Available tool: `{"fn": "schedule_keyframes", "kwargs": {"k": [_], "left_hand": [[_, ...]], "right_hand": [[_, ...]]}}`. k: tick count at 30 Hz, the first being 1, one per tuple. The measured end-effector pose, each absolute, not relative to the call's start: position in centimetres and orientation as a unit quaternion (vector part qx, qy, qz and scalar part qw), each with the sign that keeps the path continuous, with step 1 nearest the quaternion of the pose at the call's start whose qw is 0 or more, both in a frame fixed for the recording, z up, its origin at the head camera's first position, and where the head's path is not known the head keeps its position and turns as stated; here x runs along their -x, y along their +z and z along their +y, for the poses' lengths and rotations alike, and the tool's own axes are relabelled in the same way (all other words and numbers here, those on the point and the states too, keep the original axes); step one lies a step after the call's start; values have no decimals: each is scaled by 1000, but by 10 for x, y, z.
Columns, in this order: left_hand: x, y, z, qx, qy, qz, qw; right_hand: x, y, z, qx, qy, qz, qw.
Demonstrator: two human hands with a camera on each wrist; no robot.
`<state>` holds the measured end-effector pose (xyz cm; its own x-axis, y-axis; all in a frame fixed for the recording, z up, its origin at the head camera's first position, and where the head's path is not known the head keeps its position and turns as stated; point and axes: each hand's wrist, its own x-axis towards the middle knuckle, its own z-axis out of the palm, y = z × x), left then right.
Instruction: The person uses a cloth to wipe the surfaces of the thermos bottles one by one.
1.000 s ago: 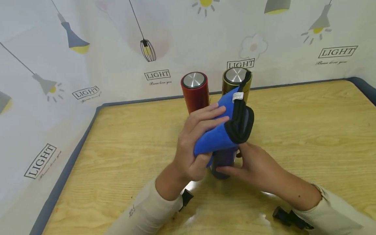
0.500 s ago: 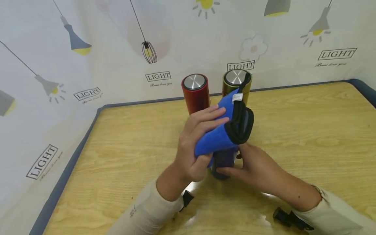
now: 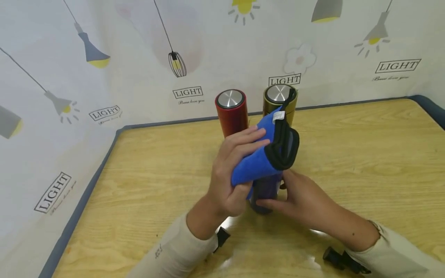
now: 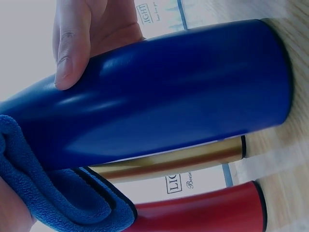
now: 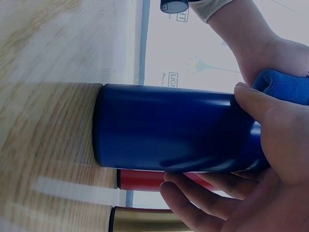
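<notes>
Two hands work close together over the blue bottle (image 4: 193, 87), which appears to stand with its base on the desk (image 3: 156, 173), nearer the person than the red bottle (image 3: 232, 119) and the gold bottle (image 3: 267, 110). The right hand's (image 3: 300, 195) fingers are wrapped round its side, thumb opposite; the left hand's (image 3: 226, 181) are clamped on a folded blue cloth (image 3: 255, 166) at its upper part. Its glossy wall could slip if the right grip loosened, and a hard sideways push from the cloth might tip it into the pair behind. The cloth also screens the bottle's top from above, so a misplaced press could go unnoticed. The desk is pale wood grain with glare patches, meeting wall covering (image 3: 132, 65) printed with lamps and "LIGHT".
</notes>
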<state>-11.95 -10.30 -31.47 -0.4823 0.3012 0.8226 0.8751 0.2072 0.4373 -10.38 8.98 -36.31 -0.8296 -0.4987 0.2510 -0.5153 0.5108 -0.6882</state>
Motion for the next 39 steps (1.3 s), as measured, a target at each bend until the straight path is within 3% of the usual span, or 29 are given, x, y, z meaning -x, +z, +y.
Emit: {"fn": "schedule_keyframes", "kwargs": {"k": [9,18,22,29,39], "left_hand": [[118,-315,-99,403,-541,-681,285],[112,-322,-96,311,-682,-633,194],[109,-322,-94,248,-741,-606,150],[108,-329,-86,214,-774,-593,47],[105,-334,-75,139,-787,-601,-23]], "right_hand": [[103,-364,89,-288,402,-869,16],[95,-356,86,-240,420,-875,1],[89,-345,90,-235,432,-870,33],[85,-324,101,-216,453,-857,115],[86,-313,112,-192,454,-860,135]]}}
